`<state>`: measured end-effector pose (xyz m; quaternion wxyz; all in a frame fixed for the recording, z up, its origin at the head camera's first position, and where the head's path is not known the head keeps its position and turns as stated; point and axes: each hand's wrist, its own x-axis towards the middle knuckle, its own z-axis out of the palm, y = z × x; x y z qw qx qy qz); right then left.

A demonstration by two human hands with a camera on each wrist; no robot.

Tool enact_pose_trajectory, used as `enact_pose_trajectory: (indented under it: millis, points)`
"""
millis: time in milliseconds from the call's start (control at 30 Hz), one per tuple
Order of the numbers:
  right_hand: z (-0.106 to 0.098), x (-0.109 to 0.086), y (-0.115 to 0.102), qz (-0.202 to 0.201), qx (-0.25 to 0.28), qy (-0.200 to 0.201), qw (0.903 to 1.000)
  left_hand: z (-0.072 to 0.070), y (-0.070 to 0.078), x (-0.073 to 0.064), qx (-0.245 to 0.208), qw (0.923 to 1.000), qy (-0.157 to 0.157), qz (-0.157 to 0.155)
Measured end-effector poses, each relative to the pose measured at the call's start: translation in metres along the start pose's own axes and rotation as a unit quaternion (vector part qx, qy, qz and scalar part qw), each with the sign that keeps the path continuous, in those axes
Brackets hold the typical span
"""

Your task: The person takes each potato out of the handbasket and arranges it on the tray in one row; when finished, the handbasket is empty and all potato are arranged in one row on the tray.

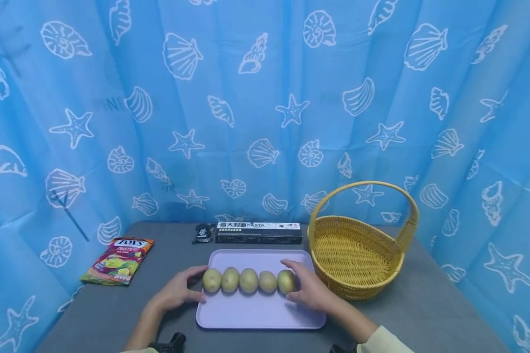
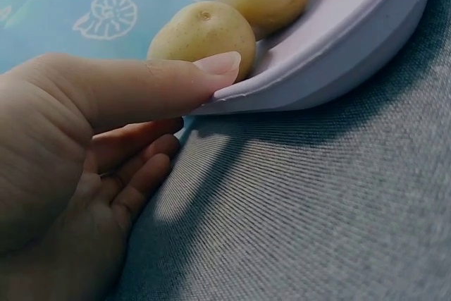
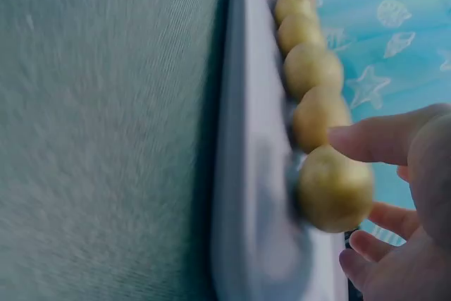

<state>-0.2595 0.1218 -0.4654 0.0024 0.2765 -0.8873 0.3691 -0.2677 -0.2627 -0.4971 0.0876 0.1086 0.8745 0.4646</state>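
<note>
Several small yellow potatoes stand in a side-by-side row on a pale purple tray. My left hand is at the row's left end. In the left wrist view its straight thumb touches the tray's rim by the end potato, while the other fingers lie loosely beside the edge. At the other end, my right hand has thumb and fingers curved round the rightmost potato. The thumb lies over its top and the fingers at its side. Blur hides how firmly they press.
A yellow wicker basket with a tall handle stands right of the tray. Behind the tray lie a black pasta box and a small black packet. A candy bag lies at left. A blue curtain hangs behind the grey tabletop.
</note>
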Motion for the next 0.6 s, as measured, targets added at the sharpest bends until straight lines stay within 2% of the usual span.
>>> enact_pose_trajectory:
  millis: [133, 333, 433, 600]
  points:
    - [-0.012, -0.011, -0.015, -0.01, -0.029, 0.004, 0.9995, -0.007, -0.001, 0.002, 0.007, 1.0, -0.002, 0.004]
    - [-0.039, -0.039, -0.03, -0.056, -0.091, 0.073, 0.9916, -0.02, -0.001, -0.003, -0.002, 1.0, 0.008, 0.004]
    - [-0.055, -0.053, -0.025, -0.076, -0.133, 0.11, 0.982, -0.025, -0.001, -0.008, 0.008, 0.9995, 0.031, 0.001]
    - [-0.087, -0.072, -0.001, -0.094, -0.19, 0.168, 0.9626, -0.032, 0.002, -0.013, 0.035, 0.9967, 0.073, 0.01]
